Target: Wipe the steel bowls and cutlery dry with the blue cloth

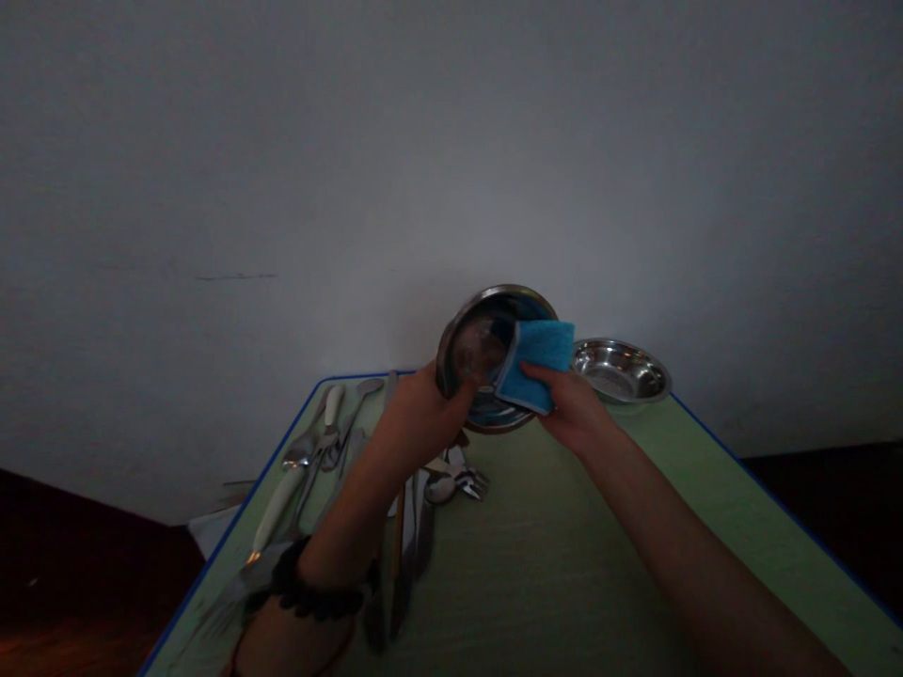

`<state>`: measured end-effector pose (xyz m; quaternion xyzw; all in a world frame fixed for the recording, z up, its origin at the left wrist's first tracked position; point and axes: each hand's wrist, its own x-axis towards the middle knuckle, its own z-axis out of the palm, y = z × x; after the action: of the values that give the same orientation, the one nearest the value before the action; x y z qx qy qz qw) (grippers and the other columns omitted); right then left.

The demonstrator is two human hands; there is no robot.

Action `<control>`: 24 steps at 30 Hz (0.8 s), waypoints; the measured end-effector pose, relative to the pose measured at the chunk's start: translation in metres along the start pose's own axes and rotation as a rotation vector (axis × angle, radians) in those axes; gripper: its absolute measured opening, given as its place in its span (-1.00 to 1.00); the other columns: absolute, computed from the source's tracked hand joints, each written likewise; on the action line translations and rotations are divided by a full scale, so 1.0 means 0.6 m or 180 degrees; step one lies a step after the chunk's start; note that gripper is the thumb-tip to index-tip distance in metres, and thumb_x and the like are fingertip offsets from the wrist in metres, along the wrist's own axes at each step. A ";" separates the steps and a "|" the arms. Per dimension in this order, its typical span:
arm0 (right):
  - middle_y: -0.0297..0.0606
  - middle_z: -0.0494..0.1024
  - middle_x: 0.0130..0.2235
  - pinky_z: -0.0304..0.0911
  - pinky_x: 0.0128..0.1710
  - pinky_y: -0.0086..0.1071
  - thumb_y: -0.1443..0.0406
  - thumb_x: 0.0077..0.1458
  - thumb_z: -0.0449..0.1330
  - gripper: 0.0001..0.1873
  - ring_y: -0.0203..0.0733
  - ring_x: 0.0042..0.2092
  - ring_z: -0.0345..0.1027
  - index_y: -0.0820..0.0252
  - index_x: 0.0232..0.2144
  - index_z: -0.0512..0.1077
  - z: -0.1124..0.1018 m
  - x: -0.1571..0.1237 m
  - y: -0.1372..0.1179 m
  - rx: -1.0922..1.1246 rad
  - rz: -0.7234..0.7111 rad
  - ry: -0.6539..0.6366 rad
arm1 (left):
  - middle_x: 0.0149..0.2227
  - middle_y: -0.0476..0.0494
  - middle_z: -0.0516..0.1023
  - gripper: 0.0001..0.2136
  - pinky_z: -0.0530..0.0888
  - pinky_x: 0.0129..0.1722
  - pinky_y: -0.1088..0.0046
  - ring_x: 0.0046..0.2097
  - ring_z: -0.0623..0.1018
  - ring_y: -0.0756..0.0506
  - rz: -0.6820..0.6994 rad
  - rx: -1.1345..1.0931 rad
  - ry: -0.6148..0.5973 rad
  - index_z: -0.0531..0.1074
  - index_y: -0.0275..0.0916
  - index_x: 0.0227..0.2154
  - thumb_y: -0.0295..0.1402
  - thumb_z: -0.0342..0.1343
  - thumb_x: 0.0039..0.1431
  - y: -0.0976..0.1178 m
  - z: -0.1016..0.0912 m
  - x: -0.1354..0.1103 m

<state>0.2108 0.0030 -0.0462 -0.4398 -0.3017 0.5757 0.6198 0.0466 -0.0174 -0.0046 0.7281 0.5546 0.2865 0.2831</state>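
Note:
My left hand (430, 414) grips the near left rim of a shiny metal bowl (494, 299), its thumb over the edge. The bowl is held up above the table, tilted so that its inside faces me. In my right hand (575, 409) is a folded blue cloth (543, 353), pinched with the thumb on top. The cloth overlaps the right side of the bowl's inside; whether it presses on the metal I cannot tell. My right fingers are mostly hidden behind the cloth.
A second metal bowl (621, 371) stands at the table's back right. Several spoons, forks and knives lie on the left, among them a white-handled utensil (277, 508) and a fork (471, 481). The green table (550, 564) has a blue edge and meets a pale wall (451, 169).

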 end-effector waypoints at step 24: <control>-0.39 0.48 -0.51 0.26 -0.44 -0.35 0.14 -0.17 0.27 -0.77 -0.24 -0.45 0.32 0.15 -0.45 0.50 -0.005 -0.043 -0.082 -0.2164 -0.2282 0.0282 | -0.69 -0.04 0.45 -0.69 0.33 -0.65 0.50 -0.67 0.47 -0.05 0.0187 0.0202 0.0213 0.37 -0.24 -0.51 -0.16 -0.15 0.16 0.009 -0.028 -0.006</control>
<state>0.2315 -0.0204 -0.0004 -0.5097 -0.5780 0.1759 0.6125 0.0373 -0.0203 0.0102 0.7427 0.5510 0.3011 0.2327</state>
